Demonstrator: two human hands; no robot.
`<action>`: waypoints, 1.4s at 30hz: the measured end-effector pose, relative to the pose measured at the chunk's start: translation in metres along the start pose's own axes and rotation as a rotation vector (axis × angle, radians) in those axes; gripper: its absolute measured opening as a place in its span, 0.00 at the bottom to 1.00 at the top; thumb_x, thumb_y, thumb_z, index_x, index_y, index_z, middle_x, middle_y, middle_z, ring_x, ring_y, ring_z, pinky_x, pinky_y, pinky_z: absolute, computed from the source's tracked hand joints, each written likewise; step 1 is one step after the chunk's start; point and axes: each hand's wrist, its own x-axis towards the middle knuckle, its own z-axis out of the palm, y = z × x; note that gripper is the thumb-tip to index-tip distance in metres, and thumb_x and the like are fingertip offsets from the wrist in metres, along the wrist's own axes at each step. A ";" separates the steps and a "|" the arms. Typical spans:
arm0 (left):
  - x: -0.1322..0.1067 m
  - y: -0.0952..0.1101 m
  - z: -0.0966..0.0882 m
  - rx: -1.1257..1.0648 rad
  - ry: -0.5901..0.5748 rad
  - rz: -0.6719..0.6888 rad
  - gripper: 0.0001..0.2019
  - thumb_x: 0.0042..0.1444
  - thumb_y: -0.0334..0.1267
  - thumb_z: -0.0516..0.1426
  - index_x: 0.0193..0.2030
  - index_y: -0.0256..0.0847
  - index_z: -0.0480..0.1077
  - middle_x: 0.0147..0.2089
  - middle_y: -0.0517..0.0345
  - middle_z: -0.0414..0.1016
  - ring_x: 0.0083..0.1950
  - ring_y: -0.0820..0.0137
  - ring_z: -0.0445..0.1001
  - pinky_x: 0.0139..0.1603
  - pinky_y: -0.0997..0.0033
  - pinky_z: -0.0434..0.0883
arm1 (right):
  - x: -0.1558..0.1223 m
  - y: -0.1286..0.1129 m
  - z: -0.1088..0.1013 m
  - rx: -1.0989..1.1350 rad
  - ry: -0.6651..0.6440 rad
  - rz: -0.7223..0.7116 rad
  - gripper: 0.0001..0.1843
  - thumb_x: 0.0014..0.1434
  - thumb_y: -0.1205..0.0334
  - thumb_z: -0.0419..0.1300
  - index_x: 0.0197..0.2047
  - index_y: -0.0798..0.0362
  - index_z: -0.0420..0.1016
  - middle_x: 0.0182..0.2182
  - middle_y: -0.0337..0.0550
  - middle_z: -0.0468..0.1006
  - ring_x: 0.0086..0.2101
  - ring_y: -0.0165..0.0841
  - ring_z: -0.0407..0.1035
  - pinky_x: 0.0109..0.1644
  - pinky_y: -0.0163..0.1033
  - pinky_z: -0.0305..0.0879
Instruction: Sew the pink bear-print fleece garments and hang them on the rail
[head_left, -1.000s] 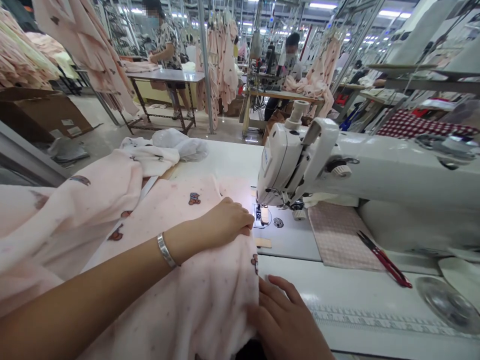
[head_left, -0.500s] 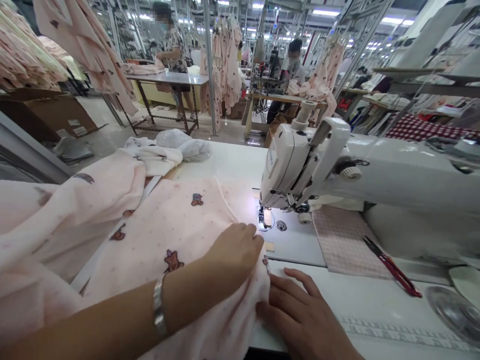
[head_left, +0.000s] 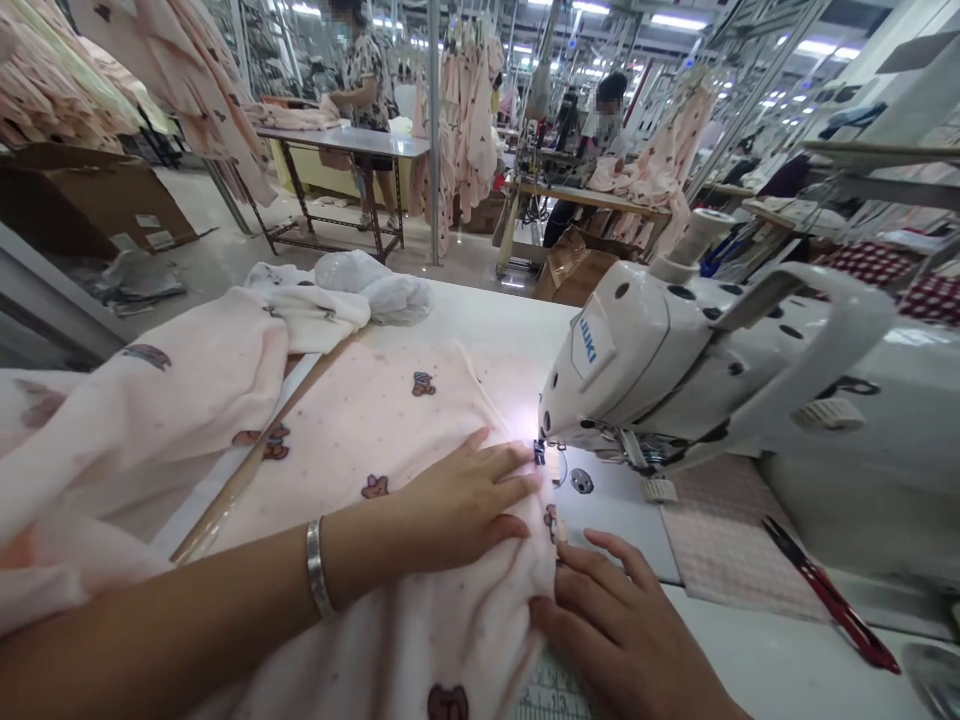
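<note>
My left hand (head_left: 465,500) lies flat, fingers stretched out, on a pale pink fabric (head_left: 375,440) printed with small bears, its fingertips just short of the needle (head_left: 540,452) of a white sewing machine (head_left: 675,360). A silver bangle (head_left: 316,568) sits on that wrist. My right hand (head_left: 622,630) rests at the fabric's right edge on the table, fingers apart and pressing the hem. The fabric edge runs between both hands toward the lit needle plate (head_left: 577,482).
More pink fabric (head_left: 150,400) is heaped at the left, with a white bundle (head_left: 375,285) behind. Red-handled snips (head_left: 832,600) lie on a checked cloth (head_left: 720,550) at the right. Other people work at tables (head_left: 352,140) beyond, among hanging garments.
My view has moved closer to the machine head. My left hand has opened flat and slid the fabric edge up to the needle; my right hand followed along the hem.
</note>
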 end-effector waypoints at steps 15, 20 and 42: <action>-0.069 0.025 -0.032 0.186 0.032 -0.053 0.08 0.53 0.24 0.49 0.30 0.41 0.62 0.46 0.56 0.68 0.45 0.66 0.67 0.56 0.53 0.56 | 0.007 -0.007 -0.014 -0.052 0.045 -0.086 0.12 0.61 0.72 0.49 0.38 0.55 0.74 0.38 0.41 0.78 0.46 0.33 0.68 0.55 0.41 0.58; -0.041 0.026 -0.056 0.154 -0.023 0.014 0.06 0.55 0.29 0.51 0.29 0.40 0.62 0.41 0.56 0.71 0.46 0.62 0.68 0.59 0.48 0.51 | 0.010 -0.014 -0.017 -0.016 -0.019 -0.087 0.13 0.59 0.74 0.49 0.38 0.56 0.73 0.38 0.43 0.78 0.46 0.33 0.69 0.54 0.42 0.61; 0.017 -0.026 -0.008 0.012 0.005 0.136 0.08 0.62 0.37 0.48 0.39 0.38 0.67 0.47 0.51 0.68 0.46 0.67 0.65 0.55 0.60 0.58 | 0.031 0.032 -0.001 -0.086 -0.074 -0.079 0.11 0.59 0.73 0.51 0.40 0.56 0.74 0.40 0.44 0.78 0.43 0.37 0.69 0.47 0.45 0.63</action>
